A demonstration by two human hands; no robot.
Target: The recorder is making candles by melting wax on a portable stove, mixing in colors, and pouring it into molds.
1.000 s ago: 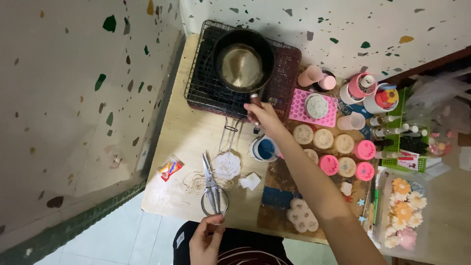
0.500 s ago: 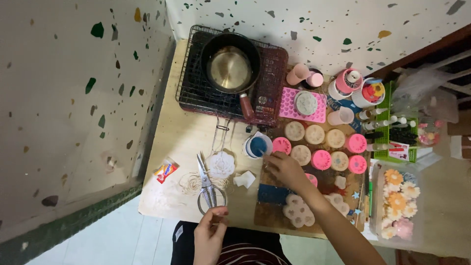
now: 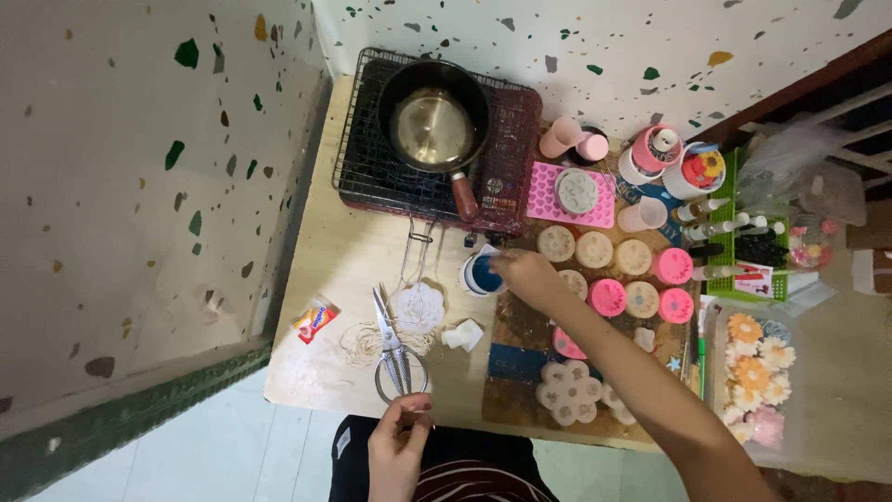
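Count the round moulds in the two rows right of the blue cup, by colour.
Cream round moulds: 5 (one partly behind the right hand)
Pink round moulds: 3
Total: 8

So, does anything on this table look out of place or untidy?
Mostly the loose tangle of pale string lying under the metal scissors near the front edge of the wooden table. The dark saucepan sits off-centre on the wire rack, its handle pointing out over the edge. Nothing looks spilled.
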